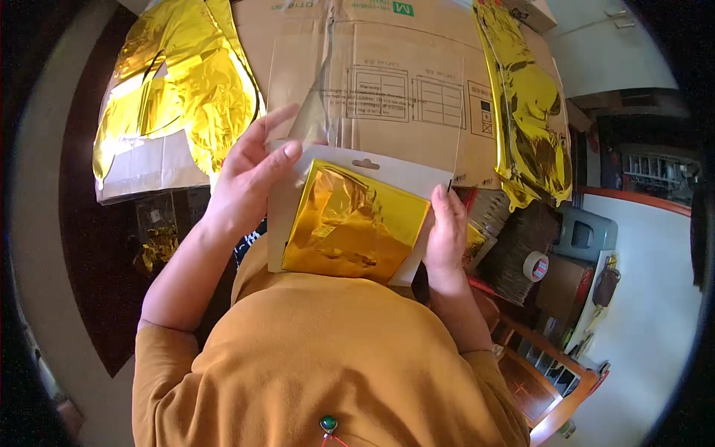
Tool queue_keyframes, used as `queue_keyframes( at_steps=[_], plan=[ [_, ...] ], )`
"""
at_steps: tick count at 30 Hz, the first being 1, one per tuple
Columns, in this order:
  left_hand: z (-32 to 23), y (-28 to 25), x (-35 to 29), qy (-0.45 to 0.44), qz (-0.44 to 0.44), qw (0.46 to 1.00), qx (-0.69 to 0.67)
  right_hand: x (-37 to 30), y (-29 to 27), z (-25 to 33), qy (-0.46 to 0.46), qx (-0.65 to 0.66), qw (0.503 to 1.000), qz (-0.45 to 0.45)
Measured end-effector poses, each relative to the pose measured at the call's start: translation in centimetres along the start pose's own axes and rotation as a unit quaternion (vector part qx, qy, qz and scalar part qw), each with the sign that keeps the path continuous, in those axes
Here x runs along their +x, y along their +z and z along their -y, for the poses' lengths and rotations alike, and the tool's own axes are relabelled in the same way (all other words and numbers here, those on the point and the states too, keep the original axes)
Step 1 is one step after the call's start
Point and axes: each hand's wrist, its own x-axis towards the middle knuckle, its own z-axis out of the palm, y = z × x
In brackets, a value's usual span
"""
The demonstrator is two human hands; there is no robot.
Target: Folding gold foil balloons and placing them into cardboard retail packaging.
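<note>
Clamped: your right hand point(447, 235) holds the right edge, left hand point(249, 171) the far-left corner, of a white cardboard backing card point(280, 216) bearing folded shiny gold foil point(354, 227).

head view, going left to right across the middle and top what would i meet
crinkled gold foil piece at left → left hand → folded gold foil on a white card → right hand → long gold foil piece at right
</note>
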Motion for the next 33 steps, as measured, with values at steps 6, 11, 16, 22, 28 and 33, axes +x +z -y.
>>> queue_keyframes(
  at_steps=[6, 11, 16, 22, 28, 33],
  plan=[
    [2.2, -0.2, -1.4, -0.018, 0.021, 0.999, -0.029, -2.8, 0.3, 1.3, -0.002, -0.061, 0.998, 0.029],
    [2.4, -0.5, -2.1, -0.028, 0.025, 0.999, -0.033, -4.3, -1.6, -0.2, 0.033, -0.059, 0.994, 0.092],
    [2.2, -0.3, -1.2, -0.051, -0.001, 0.998, -0.039, 0.7, -2.2, 1.2, 0.01, 0.03, 0.999, 0.01],
    [2.8, -0.8, -0.1, -0.035, 0.024, 0.999, -0.011, 4.6, 0.6, 3.9, 0.067, -0.124, 0.987, 0.082],
    [2.6, -0.5, -0.4, -0.002, 0.012, 1.0, -0.002, 1.1, 1.6, 1.9, 0.074, 0.054, 0.996, -0.007],
    [2.4, -0.4, 0.0, -0.002, 0.011, 1.0, 0.001, 0.5, 1.3, 1.4, 0.089, 0.026, 0.996, 0.012]
  ],
)
